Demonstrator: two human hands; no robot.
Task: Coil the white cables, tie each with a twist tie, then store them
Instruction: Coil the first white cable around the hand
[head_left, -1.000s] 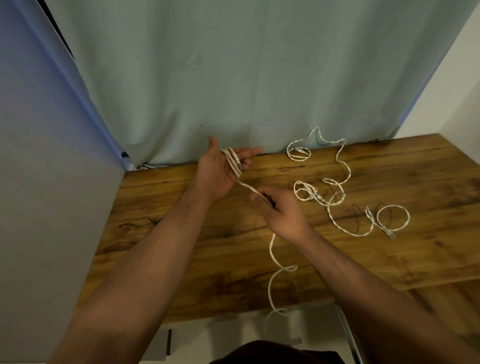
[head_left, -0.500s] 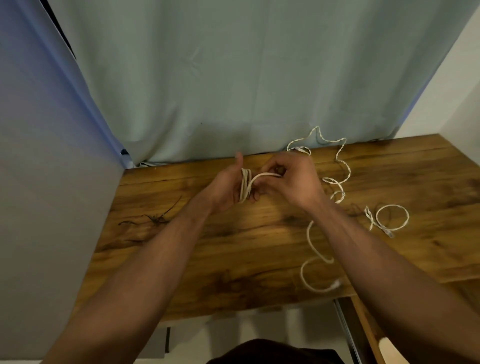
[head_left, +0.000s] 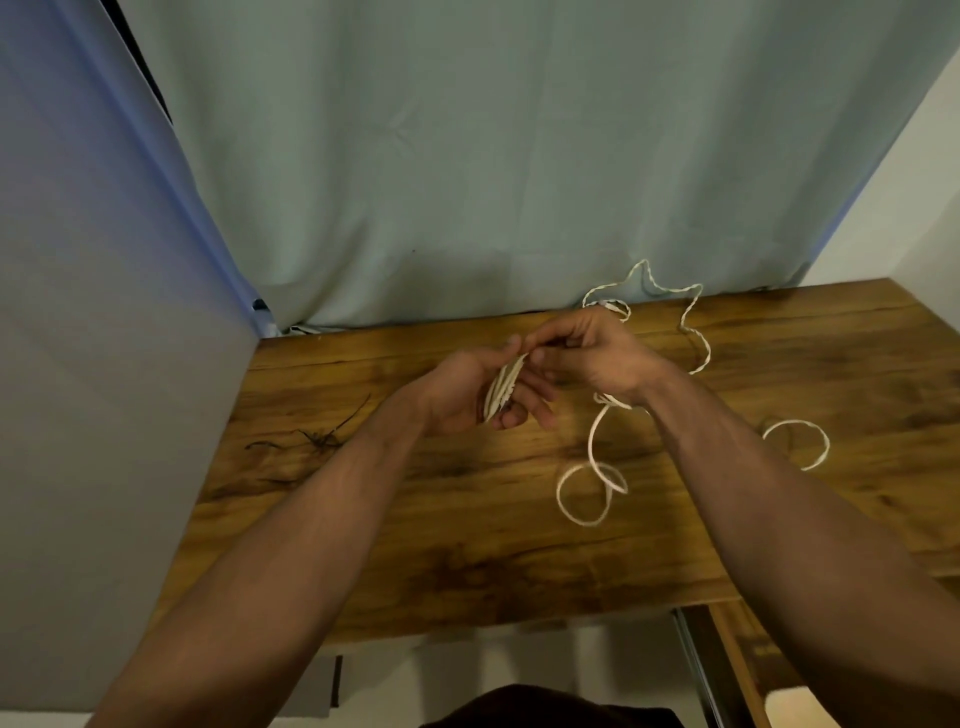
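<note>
Gripping coil (head_left: 501, 387) in curled left hand (head_left: 460, 400), pinching its top with right hand (head_left: 597, 356). Risk of loops springing apart on slack pinch, tail (head_left: 591, 449) snagging

One wide head-worn camera looks forward and down onto the wooden table (head_left: 467, 545). It faces the pale curtain (head_left: 467, 156) behind, close above the tabletop.

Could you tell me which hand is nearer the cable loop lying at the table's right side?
Right. The right hand is up and left of the cable loop; the left hand, gripping the coil, lies farther left.
</note>
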